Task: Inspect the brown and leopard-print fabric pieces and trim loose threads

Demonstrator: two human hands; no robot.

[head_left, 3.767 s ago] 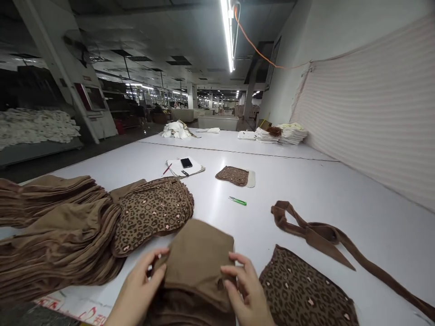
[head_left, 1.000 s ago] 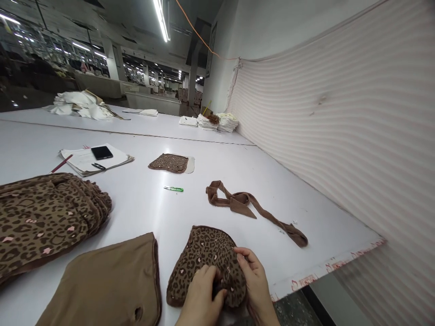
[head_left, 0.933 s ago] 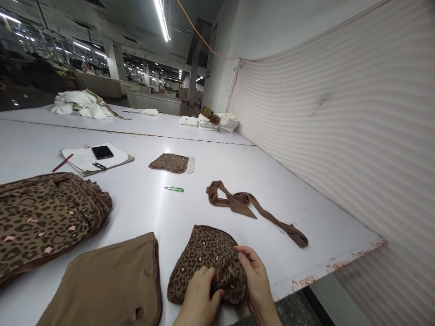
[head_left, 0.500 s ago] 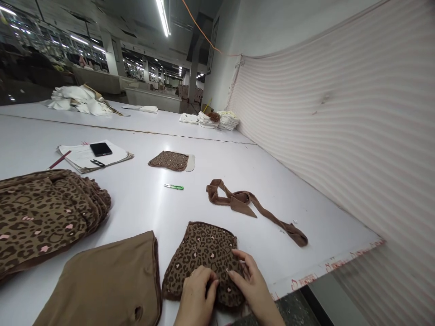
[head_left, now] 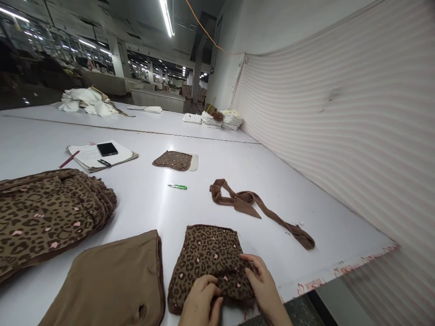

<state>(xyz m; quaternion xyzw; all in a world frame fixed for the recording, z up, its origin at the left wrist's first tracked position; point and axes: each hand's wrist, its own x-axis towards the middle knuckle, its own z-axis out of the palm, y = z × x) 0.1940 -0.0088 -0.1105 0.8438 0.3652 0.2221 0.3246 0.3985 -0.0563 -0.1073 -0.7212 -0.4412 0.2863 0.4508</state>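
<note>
— Where do we have the leopard-print piece (head_left: 209,258)?

— Flat at the near table (head_left: 210,199) edge, just right of the plain brown stack (head_left: 112,280). Our left hand (head_left: 200,303) and right hand (head_left: 267,290) sit close together, fingers pinching its near edge.

— And beyond it?

— The brown strip (head_left: 251,206) and green snips (head_left: 177,186).

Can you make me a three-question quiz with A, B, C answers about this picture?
1. Where is the phone? A on the papers B on the floor C in a hand
2. What colour are the snips? A red B green C blue
3. What are both hands doing? A waving B holding a pen C gripping the leopard piece

Answers: 1 A, it lies on the stack. 2 B, the handle is green. 3 C, the left hand and right hand pinch its near edge.
</note>
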